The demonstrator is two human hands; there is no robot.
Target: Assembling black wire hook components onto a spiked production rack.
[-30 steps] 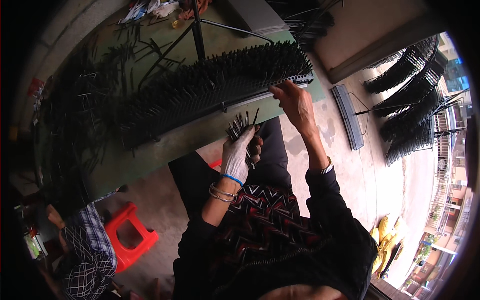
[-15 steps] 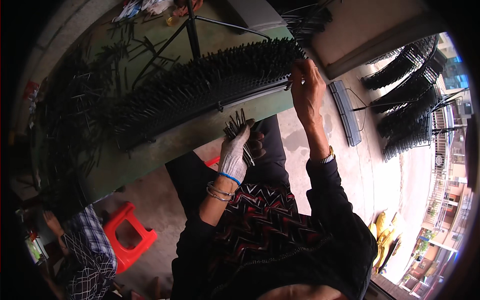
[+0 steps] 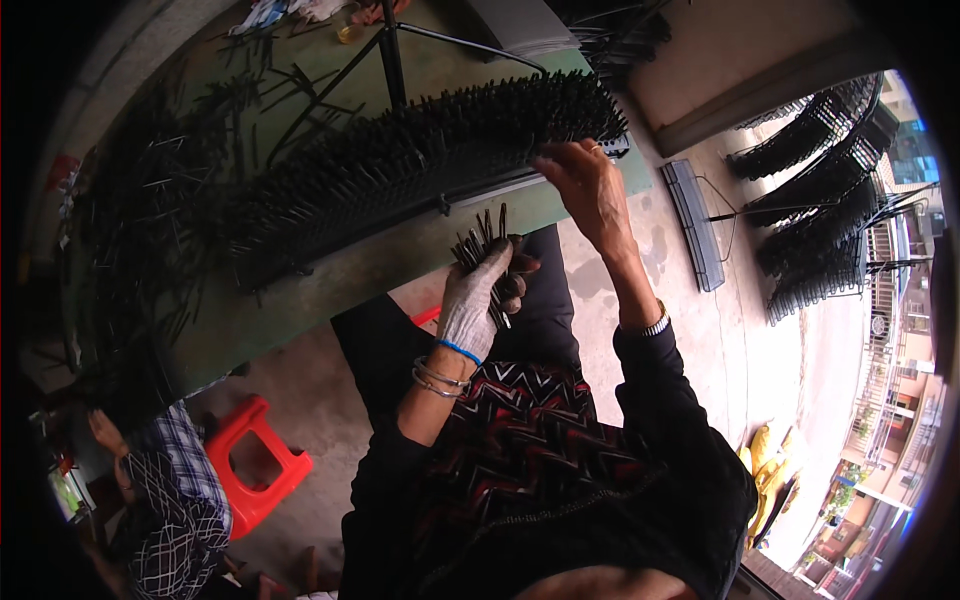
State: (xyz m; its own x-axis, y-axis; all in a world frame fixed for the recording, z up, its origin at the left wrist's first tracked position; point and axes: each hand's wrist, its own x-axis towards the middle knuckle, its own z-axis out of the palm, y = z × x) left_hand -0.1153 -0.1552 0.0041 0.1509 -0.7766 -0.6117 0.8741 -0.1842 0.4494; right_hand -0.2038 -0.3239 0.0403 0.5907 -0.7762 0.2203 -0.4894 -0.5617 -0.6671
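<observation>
My left hand (image 3: 478, 290), in a white glove with dark fingertips, grips a bundle of thin dark strips (image 3: 484, 238) above my lap. The strips stick out past the fingers at both ends. Just beyond lies a long broom head (image 3: 420, 150), packed with dense black bristles, its perforated base and a pale edge strip facing me. My bare right hand (image 3: 592, 195) hovers by the right end of that broom head, fingers bent leftward. Motion smears those fingertips, so whether anything is between them cannot be made out.
Loose dark strips (image 3: 150, 210) are heaped over the left of the green table (image 3: 300, 325). A finished-looking broom (image 3: 690, 225) lies on the floor at right, near stacked black racks (image 3: 815, 200). At lower left are a red stool (image 3: 255, 465) and another person's hand (image 3: 106, 432).
My right hand has come away from the broom head's right end, shifting left and slightly down with its fingers loosened. My left hand keeps its bundle, nearly unmoved.
</observation>
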